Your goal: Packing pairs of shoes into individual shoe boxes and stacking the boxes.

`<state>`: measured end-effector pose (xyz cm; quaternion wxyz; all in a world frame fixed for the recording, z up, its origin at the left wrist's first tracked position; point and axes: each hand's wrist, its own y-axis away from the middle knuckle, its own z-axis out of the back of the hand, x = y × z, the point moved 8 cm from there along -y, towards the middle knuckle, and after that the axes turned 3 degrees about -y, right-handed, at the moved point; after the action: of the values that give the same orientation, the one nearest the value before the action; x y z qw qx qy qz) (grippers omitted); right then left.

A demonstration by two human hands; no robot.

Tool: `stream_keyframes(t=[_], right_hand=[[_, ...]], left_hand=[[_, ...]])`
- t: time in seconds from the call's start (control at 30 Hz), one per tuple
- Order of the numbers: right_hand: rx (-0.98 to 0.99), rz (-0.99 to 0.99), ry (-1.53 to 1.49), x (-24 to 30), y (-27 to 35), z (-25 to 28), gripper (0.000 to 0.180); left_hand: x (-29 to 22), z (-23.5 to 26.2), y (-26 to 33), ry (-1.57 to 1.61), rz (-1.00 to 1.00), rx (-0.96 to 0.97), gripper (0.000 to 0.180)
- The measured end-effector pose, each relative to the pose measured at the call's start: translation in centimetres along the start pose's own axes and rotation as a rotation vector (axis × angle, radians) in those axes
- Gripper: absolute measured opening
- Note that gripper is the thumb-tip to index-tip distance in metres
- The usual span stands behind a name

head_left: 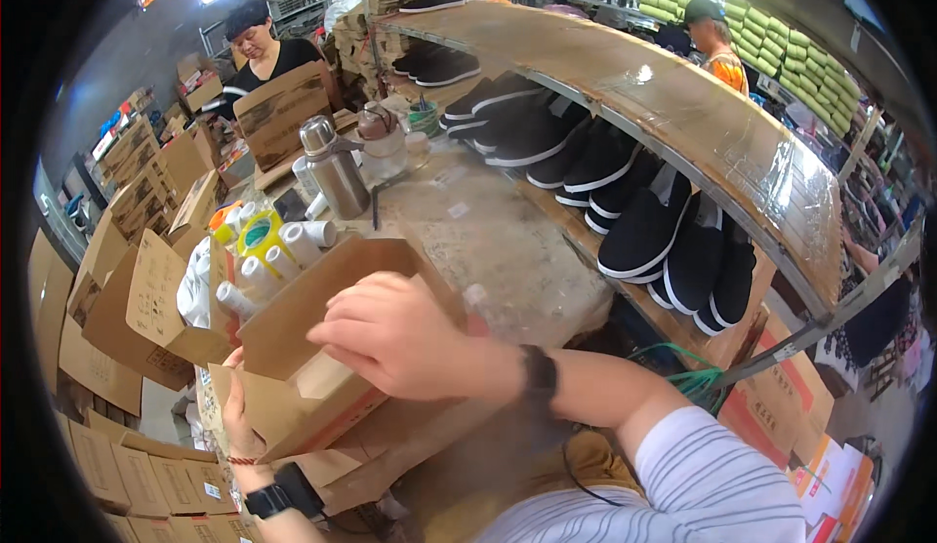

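Note:
An open brown cardboard box [310, 301] stands tilted on the worktable in front of me. My left hand [240, 414] grips its near left end, thumb on the outside and a fingertip showing at the edge. Over the box's opening is my right hand [386, 333], its fingers curled together; whatever they may hold is hidden from view. A pale patch [327, 375] shows on the inside of the box beneath that hand. Both my wrists carry black bands.
Left of the box stand tape rolls [260, 233] and a steel thermos [334, 172]. Black slip-on shoes [639, 231] line the shelf under a long wooden board [625, 65] at right. More cartons [107, 348] fill the left. Across the table a person [264, 50] is beside a carton.

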<state>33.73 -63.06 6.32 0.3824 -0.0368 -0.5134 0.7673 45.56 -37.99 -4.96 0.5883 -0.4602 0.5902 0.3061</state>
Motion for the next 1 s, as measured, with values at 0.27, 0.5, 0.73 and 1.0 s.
stream_keyframes(t=[0.27,0.5,0.73,1.0], right_hand=[[0.059,0.02,0.04,-6.0,1.1,-4.4,0.006],[-0.207,-0.592,0.05,-15.2,8.3,-0.4,0.032],[0.384,-0.489,0.021,-12.7,6.8,-2.1,0.07],[0.033,-0.321,0.073,-13.0,6.9,5.7,0.043]], left_hand=[[0.2,-3.2,-0.6,-1.082,-0.051,-0.269,0.105],[0.9,-2.5,-1.1,-0.521,-0.198,-0.224,0.095],[-3.2,-6.9,1.3,-1.23,-0.149,-0.225,0.079],[-6.2,-7.2,2.4,-1.38,-0.262,-0.217,0.052]])
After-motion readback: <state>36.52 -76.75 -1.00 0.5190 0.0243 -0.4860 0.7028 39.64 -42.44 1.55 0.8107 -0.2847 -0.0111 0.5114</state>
